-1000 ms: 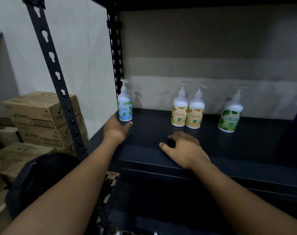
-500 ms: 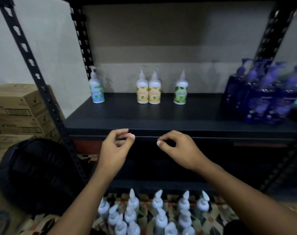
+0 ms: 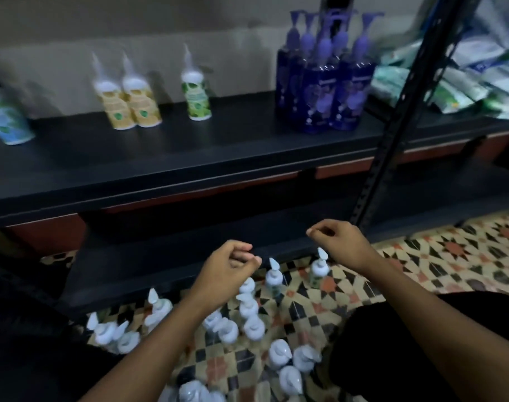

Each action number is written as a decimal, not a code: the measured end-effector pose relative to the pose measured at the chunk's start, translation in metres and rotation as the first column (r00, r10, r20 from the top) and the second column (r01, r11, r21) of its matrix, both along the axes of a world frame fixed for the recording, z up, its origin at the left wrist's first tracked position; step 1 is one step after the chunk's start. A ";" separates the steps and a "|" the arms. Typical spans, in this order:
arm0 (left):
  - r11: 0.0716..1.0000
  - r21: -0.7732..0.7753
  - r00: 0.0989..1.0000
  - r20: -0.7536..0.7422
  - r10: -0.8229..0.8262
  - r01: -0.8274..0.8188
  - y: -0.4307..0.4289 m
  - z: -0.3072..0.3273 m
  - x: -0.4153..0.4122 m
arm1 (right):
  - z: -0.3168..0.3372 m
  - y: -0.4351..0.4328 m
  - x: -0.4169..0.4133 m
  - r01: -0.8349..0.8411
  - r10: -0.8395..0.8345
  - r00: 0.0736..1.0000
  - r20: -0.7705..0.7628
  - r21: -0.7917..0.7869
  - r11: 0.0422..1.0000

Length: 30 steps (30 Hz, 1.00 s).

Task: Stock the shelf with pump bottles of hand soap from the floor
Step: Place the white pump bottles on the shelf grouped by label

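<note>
Several white pump bottles stand on the patterned floor in front of the black shelf. On the shelf stand a blue-labelled bottle at the far left, two yellow-labelled bottles and a green-labelled bottle. My left hand hovers above the floor bottles with fingers loosely curled and nothing in it. My right hand hangs a little higher to the right, fingers curled and pinched, also holding nothing.
A cluster of purple pump bottles fills the shelf's right part. A black perforated upright crosses in front of stacked refill pouches. A lower shelf board lies just behind the floor bottles. My dark-clad knee is at the right.
Both hands left the shelf, drew back over its edge and dropped to above the floor bottles. My view swung down and to the right.
</note>
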<state>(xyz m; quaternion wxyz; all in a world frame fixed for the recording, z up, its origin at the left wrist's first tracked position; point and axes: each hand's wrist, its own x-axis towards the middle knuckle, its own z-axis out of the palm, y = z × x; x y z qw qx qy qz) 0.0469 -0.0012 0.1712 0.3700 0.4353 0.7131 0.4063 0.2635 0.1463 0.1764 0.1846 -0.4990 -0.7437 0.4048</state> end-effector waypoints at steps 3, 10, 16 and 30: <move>0.994 -0.102 0.999 0.004 -0.032 0.032 0.032 -0.034 0.024 | -0.031 0.025 0.023 0.098 -0.095 0.995 0.037 -0.066 0.993; 0.951 -0.305 0.998 0.014 0.057 -0.050 0.084 -0.136 0.059 | -0.142 0.054 0.044 0.222 -0.164 0.956 0.242 -0.233 0.947; 0.914 -0.350 0.976 -0.010 0.217 -0.207 0.119 -0.240 0.061 | -0.228 0.073 0.026 0.332 -0.249 0.926 0.285 -0.294 0.896; 0.841 -0.392 0.927 -0.182 0.327 -0.373 0.168 -0.302 0.051 | -0.314 0.120 -0.003 0.372 -0.291 0.900 0.326 -0.225 0.901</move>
